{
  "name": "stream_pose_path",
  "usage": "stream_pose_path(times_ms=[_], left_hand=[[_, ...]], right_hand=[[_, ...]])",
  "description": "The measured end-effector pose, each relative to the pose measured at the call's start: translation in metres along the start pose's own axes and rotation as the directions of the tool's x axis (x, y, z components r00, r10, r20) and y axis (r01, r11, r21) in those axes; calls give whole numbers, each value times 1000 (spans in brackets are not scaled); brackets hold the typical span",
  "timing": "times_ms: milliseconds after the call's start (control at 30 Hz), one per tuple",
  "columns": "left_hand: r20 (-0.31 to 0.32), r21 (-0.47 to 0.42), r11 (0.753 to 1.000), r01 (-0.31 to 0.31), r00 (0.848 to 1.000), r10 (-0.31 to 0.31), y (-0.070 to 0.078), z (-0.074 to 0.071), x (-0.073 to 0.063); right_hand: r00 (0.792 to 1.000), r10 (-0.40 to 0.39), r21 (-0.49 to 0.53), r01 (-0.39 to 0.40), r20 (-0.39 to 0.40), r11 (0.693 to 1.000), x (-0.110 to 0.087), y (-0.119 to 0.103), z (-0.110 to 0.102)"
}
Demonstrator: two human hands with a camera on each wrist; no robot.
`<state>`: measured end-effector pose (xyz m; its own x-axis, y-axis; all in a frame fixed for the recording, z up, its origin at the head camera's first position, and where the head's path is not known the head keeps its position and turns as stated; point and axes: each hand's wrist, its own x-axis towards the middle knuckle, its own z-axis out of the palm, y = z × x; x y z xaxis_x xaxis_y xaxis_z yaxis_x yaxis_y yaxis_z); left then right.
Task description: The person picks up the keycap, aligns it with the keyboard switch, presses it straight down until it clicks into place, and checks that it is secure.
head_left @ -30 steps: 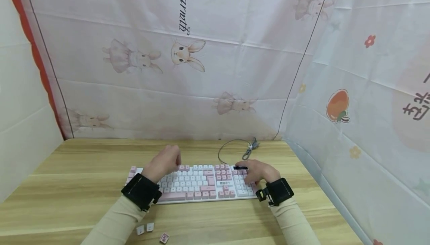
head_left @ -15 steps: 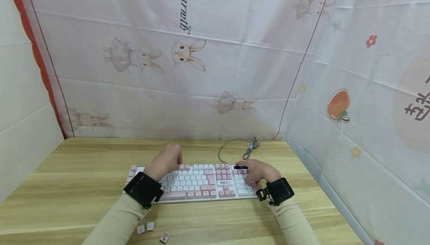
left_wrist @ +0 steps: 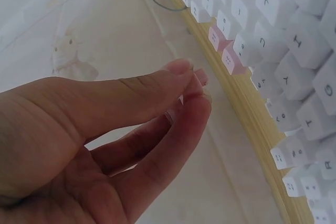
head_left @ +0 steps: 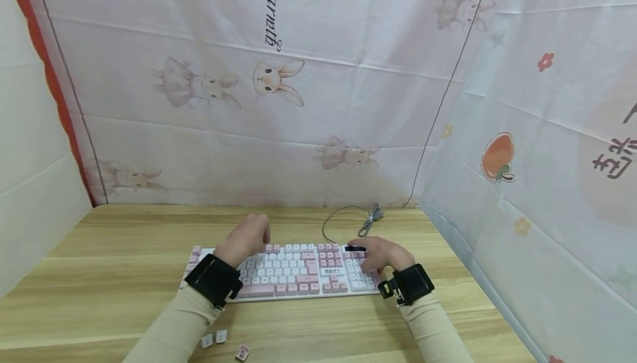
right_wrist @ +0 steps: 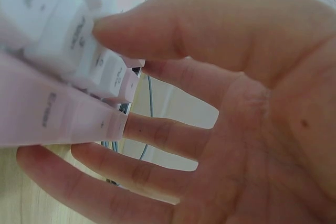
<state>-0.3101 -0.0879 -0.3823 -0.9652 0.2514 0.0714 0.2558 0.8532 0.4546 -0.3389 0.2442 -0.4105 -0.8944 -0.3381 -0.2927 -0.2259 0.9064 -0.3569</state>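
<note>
A white-and-pink keyboard [head_left: 278, 271] lies across the table. My left hand [head_left: 245, 240] is over its far left part, thumb and index finger meeting at their tips. Between those tips, in the left wrist view, a small pink keycap [left_wrist: 195, 83] is pinched, mostly hidden by the fingers. My right hand [head_left: 384, 253] holds the keyboard's right end. In the right wrist view its thumb [right_wrist: 142, 32] lies on the white number keys [right_wrist: 71, 35], with the other fingers along the end beside the pink Enter key [right_wrist: 58, 108]. A glossy black strip [head_left: 355, 249] shows beside the right index finger.
Two white keycaps [head_left: 221, 336] and a pink keycap [head_left: 242, 352] lie loose near the table's front, by the left forearm. A tied grey cable [head_left: 369, 224] runs behind the keyboard. Printed cloth [head_left: 278, 147] hangs at the table's back and sides.
The left hand has shifted very slightly to the right, its pinch kept. The right hand and the keyboard stay in place.
</note>
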Motion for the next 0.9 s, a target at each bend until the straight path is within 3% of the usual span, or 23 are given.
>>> stream_pose_path(times_ms=[633, 900], left_hand=[[9, 27, 999, -19, 1000, 18, -4, 0, 6], [0, 31, 997, -77, 997, 77, -5, -1, 9]], right_hand=[[1000, 0, 1, 0, 2, 1000, 0, 0, 0], [1000, -6, -2, 6, 1, 1000, 0, 0, 0]])
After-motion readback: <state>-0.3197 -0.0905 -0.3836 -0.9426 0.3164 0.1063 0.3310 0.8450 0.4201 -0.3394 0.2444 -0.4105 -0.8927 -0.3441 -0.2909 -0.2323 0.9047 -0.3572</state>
